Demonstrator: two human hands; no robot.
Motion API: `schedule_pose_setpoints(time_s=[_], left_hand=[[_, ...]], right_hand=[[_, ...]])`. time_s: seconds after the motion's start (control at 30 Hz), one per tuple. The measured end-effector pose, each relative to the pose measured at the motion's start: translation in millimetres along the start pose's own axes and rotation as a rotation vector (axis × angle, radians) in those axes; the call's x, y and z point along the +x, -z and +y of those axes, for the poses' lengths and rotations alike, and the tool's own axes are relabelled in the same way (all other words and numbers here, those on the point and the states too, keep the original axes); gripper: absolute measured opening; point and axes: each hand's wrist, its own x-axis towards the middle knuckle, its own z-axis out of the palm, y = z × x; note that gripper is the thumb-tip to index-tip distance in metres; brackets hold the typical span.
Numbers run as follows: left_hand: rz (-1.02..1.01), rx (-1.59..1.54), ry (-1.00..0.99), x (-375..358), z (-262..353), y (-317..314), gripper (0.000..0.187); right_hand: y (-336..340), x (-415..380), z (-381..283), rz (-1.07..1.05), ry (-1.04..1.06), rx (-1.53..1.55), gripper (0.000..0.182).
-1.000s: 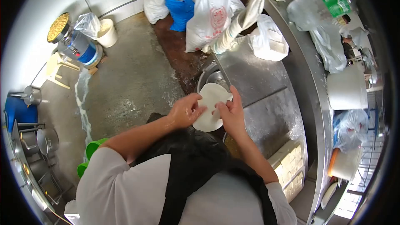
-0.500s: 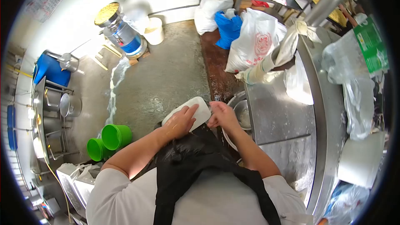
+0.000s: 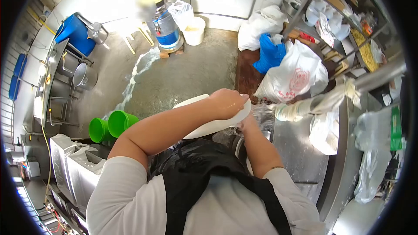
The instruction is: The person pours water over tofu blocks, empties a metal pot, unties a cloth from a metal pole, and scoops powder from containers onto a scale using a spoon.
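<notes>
A white plastic container (image 3: 209, 119) is held tilted in front of my apron, its outer side turned up toward me. My left hand (image 3: 228, 103) reaches across it and is closed on its right end, fingers over the far edge. My right hand (image 3: 249, 124), somewhat blurred, is at the near edge of that same end, closed against it with its fingertips partly hidden. Splashing water (image 3: 262, 114) shows just right of the container's end. Below my right hand, a round metal basin (image 3: 240, 148) is partly covered by my arm and apron.
A steel counter (image 3: 298, 148) runs along my right, with a cloth-wrapped pipe (image 3: 294, 111) at its far end. Full white sacks (image 3: 300, 76) and a blue bag (image 3: 269, 54) stand ahead right. Green buckets (image 3: 122, 122) are at left; a metal machine (image 3: 165, 28) stands farther off.
The container has been swung up and tilted, and water now splashes by its right end. My left hand has moved right to that end. The view has shifted, moving the surroundings in frame.
</notes>
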Motion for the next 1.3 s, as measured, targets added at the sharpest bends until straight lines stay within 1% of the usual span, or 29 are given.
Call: schedule_pose_setpoints(time_s=[0.03, 0.07, 0.13, 0.17, 0.2, 0.27, 0.3, 0.33, 0.37, 0.4, 0.43, 0.5, 0.53, 0.6, 0.63, 0.67, 0.73, 0.8, 0.83, 0.87, 0.9, 0.93, 1.0, 1.03, 1.1, 1.13, 1.2, 1.23, 1.3], left_hand=[[-0.003, -0.028, 0.049, -8.0, -7.7, 18.1, 0.047], [0.011, -0.029, 0.053, -17.8, -17.4, 32.2, 0.047], [0.095, -0.184, 0.054, -40.4, -43.1, 49.0, 0.053], [0.098, -0.193, 0.044, -50.7, -60.7, 47.7, 0.053], [0.199, -0.212, 0.064, -61.1, -79.6, 38.8, 0.056], [0.474, -0.226, 0.063, -73.5, -132.4, -0.2, 0.063], [0.649, -0.224, 0.052, -78.3, -158.5, -24.8, 0.068], [0.644, -0.245, 0.04, -85.7, -172.2, -28.0, 0.068], [0.616, -0.471, 0.237, -92.1, -184.5, -29.7, 0.074], [0.572, -0.69, 0.438, -96.3, -196.8, -30.3, 0.081], [0.619, -0.713, 0.451, -92.9, -214.3, -40.3, 0.087], [0.627, -0.811, 0.471, -87.6, -231.4, -32.3, 0.088], [0.647, -0.899, 0.497, -85.2, -237.9, -28.2, 0.089], [0.673, -0.982, 0.421, -84.1, -244.8, -16.5, 0.091], [0.706, -1.057, 0.339, -86.9, -250.6, -9.0, 0.093], [0.721, -1.058, 0.351, -92.0, -259.5, -1.9, 0.093], [0.613, -0.977, 0.213, -103.0, -277.2, 13.5, 0.096], [0.606, -0.934, 0.224, -120.0, -288.8, 29.5, 0.091], [0.606, -0.903, 0.255, -129.1, -293.2, 36.9, 0.084], [0.609, -0.871, 0.287, -138.3, -297.3, 45.1, 0.077], [0.594, -0.963, 0.343, -149.9, -301.6, 54.8, 0.059], [0.618, -0.962, 0.366, -158.8, -311.8, 52.3, 0.059], [0.631, -0.878, 0.521, -177.1, -335.2, 39.8, 0.045], [0.644, -0.875, 0.546, -184.1, -345.0, 31.4, 0.045], [0.735, -0.916, 0.762, -194.1, -364.2, 19.6, 0.036], [0.744, -0.909, 0.779, -198.5, -372.6, 23.0, 0.036], [0.768, -0.964, 0.858, -203.1, -388.6, 33.9, 0.036], [0.779, -0.957, 0.872, -203.3, -398.9, 39.9, 0.036], [0.793, -0.865, 0.921, -203.2, -421.2, 55.2, 0.04]], right_hand=[[-14.7, 13.1, -7.7, -0.058, -0.013, 0.145, 0.039], [-12.9, 33.4, -11.7, -0.064, -0.015, 0.132, 0.039], [45.8, 96.7, -13.3, 0.256, 0.176, -0.081, 0.036], [125.1, 157.3, -10.3, 0.116, 0.474, -0.702, 0.031], [113.8, 155.1, -12.0, 0.133, 0.474, -0.71, 0.031], [53.7, 129.3, -14.7, 0.38, 0.228, -0.746, 0.032], [14.4, 117.8, -8.1, 0.518, 0.237, -1.099, 0.034], [-1.0, 119.9, 0.9, 0.431, 0.407, -1.328, 0.037], [-15.7, 123.4, 10.1, 0.326, 0.575, -1.553, 0.041], [-56.8, 117.6, 17.5, 0.22, 0.508, -1.531, 0.044], [-103.7, 112.7, 24.2, 0.111, 0.443, -1.501, 0.048], [-151.8, 127.9, 42.5, -0.041, 0.339, -1.586, 0.061], [-166.2, 140.4, 53.8, -0.038, 0.332, -1.586, 0.061], [-188.4, 165.4, 70.8, -0.155, 0.646, -1.636, 0.072], [-194.2, 177.6, 70.9, -0.169, 0.64, -1.639, 0.072], [-199.8, 190.4, 67.4, -0.122, 0.567, -1.581, 0.075], [-209.9, 211.4, 56.6, -0.109, 0.491, -1.532, 0.078], [-219.6, 221.7, 40.1, -0.214, 0.666, -1.797, 0.074], [-222.2, 226.5, 32.4, -0.241, 0.662, -1.797, 0.074], [-224.5, 231.3, 24.0, -0.233, 0.566, -1.884, 0.072], [-228.7, 238.3, 15.7, -0.229, 0.469, -1.971, 0.07], [-235.2, 246.2, 8.9, -0.267, 0.468, -1.973, 0.07], [-248.4, 268.1, -1.6, -0.142, 0.248, -2.203, 0.066], [-246.1, 288.4, -4.8, -0.175, 0.247, -2.2, 0.066], [-230.0, 342.2, -6.0, -0.108, 0.108, -2.351, 0.062], [-225.8, 372.6, -5.7, -0.132, 0.113, -2.348, 0.062], [-229.9, 433.9, -9.9, -0.241, -0.086, -2.535, 0.058], [-238.2, 463.0, -18.0, -0.262, -0.076, -2.535, 0.058], [-267.8, 515.5, -33.9, -0.235, 0.09, -2.536, 0.052]])
